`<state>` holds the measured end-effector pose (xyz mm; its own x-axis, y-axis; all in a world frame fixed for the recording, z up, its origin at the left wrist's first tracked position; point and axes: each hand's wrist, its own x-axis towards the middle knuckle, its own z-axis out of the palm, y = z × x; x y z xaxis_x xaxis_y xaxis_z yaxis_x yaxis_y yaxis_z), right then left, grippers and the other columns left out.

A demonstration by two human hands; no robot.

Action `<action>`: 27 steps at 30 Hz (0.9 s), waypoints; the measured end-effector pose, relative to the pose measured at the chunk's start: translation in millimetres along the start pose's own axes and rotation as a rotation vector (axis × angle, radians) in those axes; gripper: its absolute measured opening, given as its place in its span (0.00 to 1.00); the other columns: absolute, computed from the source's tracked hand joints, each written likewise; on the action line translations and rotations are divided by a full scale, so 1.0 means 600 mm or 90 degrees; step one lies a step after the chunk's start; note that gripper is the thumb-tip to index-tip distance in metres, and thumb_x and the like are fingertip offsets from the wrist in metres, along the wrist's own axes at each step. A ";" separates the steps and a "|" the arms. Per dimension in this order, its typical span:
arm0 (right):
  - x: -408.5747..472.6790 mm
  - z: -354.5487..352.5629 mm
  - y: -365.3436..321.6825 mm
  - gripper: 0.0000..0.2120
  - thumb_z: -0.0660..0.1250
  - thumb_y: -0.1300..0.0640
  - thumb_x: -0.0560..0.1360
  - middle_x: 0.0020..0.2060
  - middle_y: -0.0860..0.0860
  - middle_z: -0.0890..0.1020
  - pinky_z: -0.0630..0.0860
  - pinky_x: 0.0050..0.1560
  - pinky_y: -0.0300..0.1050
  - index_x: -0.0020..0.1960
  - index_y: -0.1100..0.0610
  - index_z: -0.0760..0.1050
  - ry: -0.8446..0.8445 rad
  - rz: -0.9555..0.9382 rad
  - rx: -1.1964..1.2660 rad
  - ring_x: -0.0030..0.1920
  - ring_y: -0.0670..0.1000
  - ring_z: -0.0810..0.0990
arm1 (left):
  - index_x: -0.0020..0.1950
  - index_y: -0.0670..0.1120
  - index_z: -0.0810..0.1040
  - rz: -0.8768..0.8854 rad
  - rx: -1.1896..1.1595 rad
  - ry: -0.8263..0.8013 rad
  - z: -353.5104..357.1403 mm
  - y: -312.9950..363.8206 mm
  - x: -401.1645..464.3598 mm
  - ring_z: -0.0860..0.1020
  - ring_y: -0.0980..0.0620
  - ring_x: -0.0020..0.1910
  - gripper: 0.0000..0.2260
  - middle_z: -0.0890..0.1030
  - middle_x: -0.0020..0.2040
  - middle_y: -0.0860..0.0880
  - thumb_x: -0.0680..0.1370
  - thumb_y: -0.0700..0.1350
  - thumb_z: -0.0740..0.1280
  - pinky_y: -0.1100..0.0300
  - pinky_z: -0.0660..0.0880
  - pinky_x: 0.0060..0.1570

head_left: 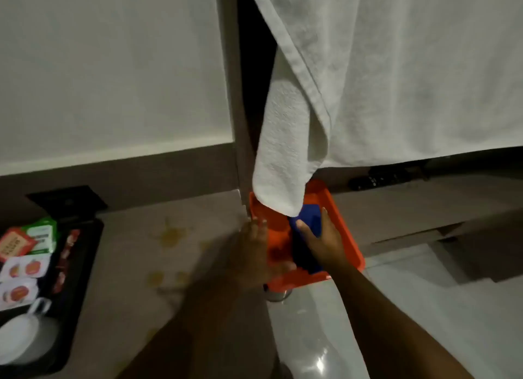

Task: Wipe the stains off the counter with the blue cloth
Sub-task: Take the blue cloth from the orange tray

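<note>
The blue cloth lies folded in an orange tray at the counter's right edge. My right hand rests on the cloth, thumb and fingers spread around it; a firm grip is not clear. My left hand is blurred, fingers apart, lying over the tray's left rim and holding nothing. Yellow-brown stains mark the beige counter left of the tray, with more stains nearer to me.
A white towel hangs down into the tray's far corner. A black tray with sachets and a white cup sits at the left. A white basin lies right of the counter. A dark remote rests behind.
</note>
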<state>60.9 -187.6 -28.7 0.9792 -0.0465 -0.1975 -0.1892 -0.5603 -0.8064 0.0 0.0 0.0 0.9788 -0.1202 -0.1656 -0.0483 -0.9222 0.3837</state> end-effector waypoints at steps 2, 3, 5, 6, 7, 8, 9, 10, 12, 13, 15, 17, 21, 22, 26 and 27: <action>0.045 0.011 0.037 0.42 0.64 0.37 0.74 0.78 0.56 0.55 0.55 0.76 0.53 0.78 0.58 0.51 -0.022 -0.023 -0.087 0.77 0.56 0.54 | 0.79 0.43 0.50 0.021 0.071 -0.079 0.041 0.021 0.021 0.52 0.42 0.80 0.55 0.54 0.81 0.40 0.65 0.80 0.54 0.43 0.53 0.77; 0.061 0.021 0.054 0.42 0.62 0.37 0.75 0.78 0.57 0.54 0.52 0.77 0.53 0.78 0.59 0.49 -0.047 -0.033 -0.151 0.77 0.56 0.52 | 0.80 0.43 0.48 0.012 0.091 -0.096 0.056 0.026 0.021 0.50 0.42 0.80 0.55 0.52 0.81 0.40 0.65 0.80 0.53 0.43 0.50 0.77; 0.090 0.044 0.081 0.42 0.56 0.34 0.76 0.78 0.58 0.50 0.46 0.77 0.55 0.78 0.59 0.46 -0.089 -0.060 -0.272 0.78 0.57 0.46 | 0.80 0.42 0.45 -0.011 0.118 -0.115 0.088 0.033 0.025 0.46 0.41 0.80 0.55 0.48 0.81 0.39 0.67 0.79 0.52 0.44 0.44 0.78; 0.099 0.053 0.090 0.42 0.53 0.33 0.76 0.78 0.58 0.48 0.44 0.76 0.57 0.78 0.59 0.45 -0.098 -0.077 -0.339 0.78 0.57 0.45 | 0.79 0.41 0.43 -0.017 0.138 -0.126 0.103 0.035 0.026 0.44 0.40 0.80 0.55 0.45 0.81 0.38 0.68 0.78 0.53 0.44 0.41 0.77; 0.108 0.062 0.101 0.42 0.50 0.32 0.76 0.78 0.59 0.47 0.42 0.75 0.59 0.78 0.58 0.44 -0.100 -0.092 -0.391 0.78 0.58 0.44 | 0.79 0.40 0.41 -0.028 0.152 -0.136 0.114 0.036 0.026 0.41 0.39 0.80 0.55 0.42 0.81 0.38 0.68 0.77 0.54 0.43 0.38 0.77; 0.111 0.068 0.106 0.42 0.49 0.32 0.76 0.78 0.59 0.46 0.40 0.75 0.59 0.78 0.58 0.44 -0.090 -0.110 -0.424 0.78 0.59 0.43 | 0.78 0.40 0.38 -0.034 0.162 -0.152 0.118 0.037 0.026 0.38 0.39 0.79 0.55 0.38 0.80 0.38 0.68 0.77 0.55 0.43 0.36 0.76; 0.115 0.073 0.110 0.41 0.49 0.32 0.76 0.78 0.60 0.46 0.40 0.75 0.60 0.78 0.58 0.44 -0.082 -0.122 -0.454 0.78 0.59 0.43 | 0.78 0.40 0.36 -0.045 0.163 -0.165 0.122 0.037 0.027 0.36 0.39 0.78 0.55 0.35 0.79 0.38 0.69 0.77 0.55 0.43 0.34 0.76; 0.116 0.078 0.113 0.40 0.49 0.34 0.77 0.78 0.61 0.47 0.40 0.75 0.60 0.78 0.59 0.44 -0.070 -0.132 -0.473 0.78 0.60 0.44 | 0.77 0.40 0.34 -0.055 0.162 -0.176 0.127 0.035 0.028 0.34 0.40 0.78 0.56 0.33 0.79 0.39 0.68 0.77 0.54 0.42 0.35 0.76; 0.111 0.085 0.116 0.36 0.50 0.38 0.79 0.77 0.62 0.49 0.41 0.75 0.60 0.78 0.60 0.47 -0.034 -0.150 -0.479 0.77 0.61 0.46 | 0.77 0.41 0.33 -0.065 0.159 -0.179 0.127 0.032 0.030 0.33 0.42 0.78 0.57 0.33 0.79 0.40 0.66 0.80 0.50 0.42 0.39 0.77; 0.111 0.086 0.116 0.33 0.51 0.42 0.80 0.77 0.62 0.50 0.42 0.75 0.60 0.78 0.60 0.48 -0.023 -0.153 -0.470 0.77 0.61 0.47 | 0.77 0.42 0.33 -0.063 0.169 -0.176 0.125 0.030 0.029 0.33 0.43 0.78 0.57 0.34 0.79 0.41 0.64 0.81 0.47 0.43 0.39 0.77; 0.116 0.087 0.118 0.29 0.54 0.52 0.81 0.77 0.63 0.52 0.44 0.76 0.60 0.77 0.61 0.51 -0.014 -0.149 -0.439 0.77 0.61 0.48 | 0.77 0.42 0.33 -0.051 0.190 -0.164 0.126 0.026 0.029 0.34 0.43 0.78 0.58 0.34 0.79 0.41 0.63 0.82 0.43 0.44 0.39 0.77; 0.122 0.085 0.119 0.29 0.57 0.62 0.78 0.77 0.62 0.54 0.45 0.76 0.59 0.77 0.61 0.53 -0.005 -0.137 -0.407 0.77 0.61 0.50 | 0.77 0.42 0.34 -0.051 0.187 -0.160 0.124 0.026 0.028 0.34 0.43 0.78 0.58 0.35 0.79 0.41 0.63 0.82 0.43 0.44 0.38 0.77; 0.129 0.053 0.101 0.25 0.57 0.67 0.78 0.72 0.62 0.67 0.58 0.74 0.56 0.74 0.61 0.60 0.018 -0.104 -0.147 0.73 0.60 0.63 | 0.78 0.39 0.37 -0.037 0.187 -0.152 0.120 0.028 0.028 0.38 0.41 0.79 0.58 0.38 0.80 0.38 0.65 0.80 0.48 0.43 0.39 0.77; 0.128 0.037 0.093 0.22 0.58 0.66 0.78 0.68 0.62 0.72 0.65 0.70 0.55 0.73 0.62 0.64 0.038 -0.095 -0.061 0.68 0.60 0.70 | 0.78 0.39 0.38 -0.030 0.196 -0.147 0.119 0.028 0.027 0.39 0.40 0.79 0.57 0.39 0.80 0.37 0.66 0.80 0.48 0.43 0.39 0.77; 0.103 -0.032 0.045 0.15 0.59 0.64 0.79 0.45 0.55 0.80 0.75 0.43 0.44 0.65 0.61 0.73 0.048 -0.002 0.211 0.43 0.53 0.78 | 0.79 0.40 0.41 0.002 0.182 -0.102 0.101 0.020 0.012 0.43 0.41 0.80 0.54 0.44 0.81 0.37 0.68 0.78 0.47 0.43 0.42 0.77; 0.090 -0.043 0.033 0.14 0.59 0.63 0.80 0.44 0.54 0.80 0.75 0.41 0.41 0.65 0.61 0.73 0.035 0.015 0.264 0.41 0.51 0.78 | 0.79 0.40 0.42 0.011 0.173 -0.091 0.094 0.014 0.004 0.44 0.41 0.80 0.53 0.45 0.81 0.38 0.69 0.78 0.48 0.42 0.44 0.78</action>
<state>111.8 -222.6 -40.7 0.9745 -0.1053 -0.1984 -0.2147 -0.1779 -0.9603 -9.5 -28.7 -48.2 0.9405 -0.1696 -0.2943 -0.1353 -0.9818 0.1335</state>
